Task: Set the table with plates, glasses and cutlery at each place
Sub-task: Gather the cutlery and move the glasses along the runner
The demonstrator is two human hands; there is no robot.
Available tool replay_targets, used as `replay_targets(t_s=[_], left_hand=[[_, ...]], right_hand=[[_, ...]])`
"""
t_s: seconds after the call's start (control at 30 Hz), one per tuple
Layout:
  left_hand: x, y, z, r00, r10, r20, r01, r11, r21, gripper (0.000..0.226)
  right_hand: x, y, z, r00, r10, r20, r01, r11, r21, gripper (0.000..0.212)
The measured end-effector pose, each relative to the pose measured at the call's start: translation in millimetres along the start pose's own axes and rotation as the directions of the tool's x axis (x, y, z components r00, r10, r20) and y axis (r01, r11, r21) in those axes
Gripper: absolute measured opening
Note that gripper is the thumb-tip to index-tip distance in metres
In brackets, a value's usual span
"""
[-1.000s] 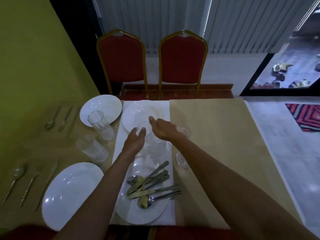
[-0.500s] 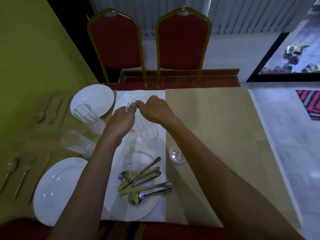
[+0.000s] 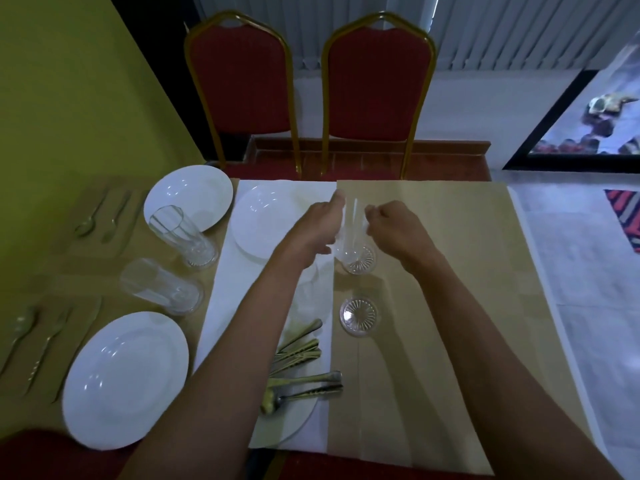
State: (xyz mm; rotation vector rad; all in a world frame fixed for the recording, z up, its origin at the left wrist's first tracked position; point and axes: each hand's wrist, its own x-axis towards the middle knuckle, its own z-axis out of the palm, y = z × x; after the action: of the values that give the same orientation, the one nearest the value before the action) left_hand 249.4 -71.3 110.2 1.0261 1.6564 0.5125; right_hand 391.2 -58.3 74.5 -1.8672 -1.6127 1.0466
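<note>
A clear glass (image 3: 354, 237) stands upright on the brown table cover (image 3: 450, 271) at the edge of the white cloth. My left hand (image 3: 317, 232) grips its left side, thumb up at the rim. My right hand (image 3: 393, 230) pinches its right side near the top. A second clear glass (image 3: 358, 316) stands just nearer me. A white plate (image 3: 263, 220) lies under my left hand. A nearer plate (image 3: 294, 422) carries a loose pile of cutlery (image 3: 304, 372), partly hidden by my left forearm.
On the left, two white plates (image 3: 188, 199) (image 3: 124, 379) are laid, each with cutlery (image 3: 104, 213) (image 3: 34, 341) beside it and a glass (image 3: 181, 237) (image 3: 159, 287). Two red chairs (image 3: 374, 91) stand beyond the table's far edge. A yellow wall runs along the left.
Both hands have shifted right from over the far plate, bringing a glass with them; it now stands on the brown cover beside the white cloth.
</note>
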Motion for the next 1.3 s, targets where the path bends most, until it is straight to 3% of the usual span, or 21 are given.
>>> replay_targets(t_s=[0.33,0.6,0.97,1.3], left_hand=[[35,-10,23,0.997,-0.059,0.051,0.058,0.998,0.033,0.060],[47,-8,31,0.999,-0.014,0.045,0.010,0.995,0.103,0.061],[51,-10,35,0.999,-0.013,0.041,0.008,0.993,0.114,0.056],[43,-13,34,0.999,0.015,0.046,-0.021,0.993,0.116,0.067]], right_hand=[[16,24,12,0.995,0.100,0.029,-0.098,0.992,-0.083,0.039],[24,33,4,0.989,0.139,0.046,-0.132,0.981,-0.140,0.038],[23,34,-1,0.986,0.127,0.106,-0.111,0.983,-0.149,0.042],[12,27,-4,0.984,0.104,0.148,-0.091,0.992,-0.092,0.047]])
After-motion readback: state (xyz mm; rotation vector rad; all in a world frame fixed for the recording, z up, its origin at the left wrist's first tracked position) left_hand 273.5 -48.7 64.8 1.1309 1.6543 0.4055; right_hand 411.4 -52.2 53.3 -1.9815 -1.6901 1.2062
